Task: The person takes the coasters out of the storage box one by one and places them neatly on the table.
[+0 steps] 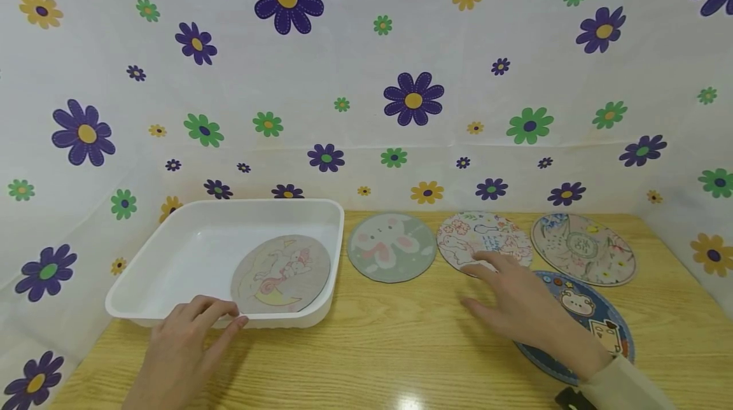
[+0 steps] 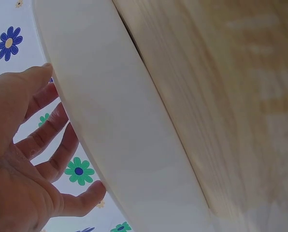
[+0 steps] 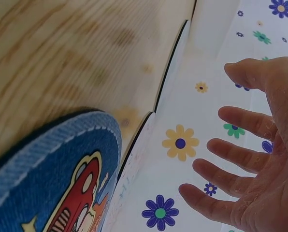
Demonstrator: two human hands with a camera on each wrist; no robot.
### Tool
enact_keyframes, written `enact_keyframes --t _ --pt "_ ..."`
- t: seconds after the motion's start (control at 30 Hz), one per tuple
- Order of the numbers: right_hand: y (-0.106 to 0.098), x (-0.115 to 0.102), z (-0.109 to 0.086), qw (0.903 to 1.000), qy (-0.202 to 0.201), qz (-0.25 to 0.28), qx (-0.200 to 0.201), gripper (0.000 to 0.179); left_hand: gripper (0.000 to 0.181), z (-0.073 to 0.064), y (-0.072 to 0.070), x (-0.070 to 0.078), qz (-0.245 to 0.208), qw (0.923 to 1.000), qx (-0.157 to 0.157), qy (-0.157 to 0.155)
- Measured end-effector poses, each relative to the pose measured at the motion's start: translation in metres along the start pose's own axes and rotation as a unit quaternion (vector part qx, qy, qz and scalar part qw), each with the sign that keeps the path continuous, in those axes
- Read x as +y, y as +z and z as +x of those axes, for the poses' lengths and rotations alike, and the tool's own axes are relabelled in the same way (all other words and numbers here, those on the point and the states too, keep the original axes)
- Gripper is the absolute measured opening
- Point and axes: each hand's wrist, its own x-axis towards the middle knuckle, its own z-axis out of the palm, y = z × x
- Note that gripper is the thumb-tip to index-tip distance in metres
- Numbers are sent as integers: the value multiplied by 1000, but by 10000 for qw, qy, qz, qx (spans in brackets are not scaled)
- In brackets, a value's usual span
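My left hand (image 1: 186, 346) holds the front rim of a white plastic basin (image 1: 172, 257), fingers bent over the edge and the thumb by the rim. In the left wrist view the fingertips (image 2: 95, 189) meet that rim. Inside the basin a round beige mat with a moon drawing (image 1: 260, 292) leans on its right side. My right hand (image 1: 515, 298) hovers with fingers spread and nothing held. Its fingertips overlap a white round mat with red line drawings (image 1: 458, 247) in the head view. Under the forearm lies a blue denim-look mat (image 1: 578, 302), partly hidden.
A grey-green rabbit mat (image 1: 392, 247) lies just right of the basin. At the back right is a pinkish floral mat (image 1: 607, 263). All lie on a wooden table (image 1: 389, 346), backed by a white flower-print curtain (image 1: 355, 47).
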Motion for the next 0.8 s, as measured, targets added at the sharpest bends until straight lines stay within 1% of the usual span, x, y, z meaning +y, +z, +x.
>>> enact_keyframes --t 0.1,0.27,0.43,0.57,0.8 --pt "2 -1 2 10000 -68 25 14 43 23 0 0 0 -29 10000 -25 -37" --pt "5 -3 4 9996 -221 19 155 42 23 1 0 1 -6 10000 31 57" --pt "6 -6 7 9996 -238 41 143 42 24 2 0 1 5 9999 64 103" --pt "6 -9 10 9992 -327 64 208 43 23 2 -1 0 -40 10000 65 60" --pt "9 -15 16 9985 -439 177 277 41 22 2 -1 -1 -106 9999 -41 -72"
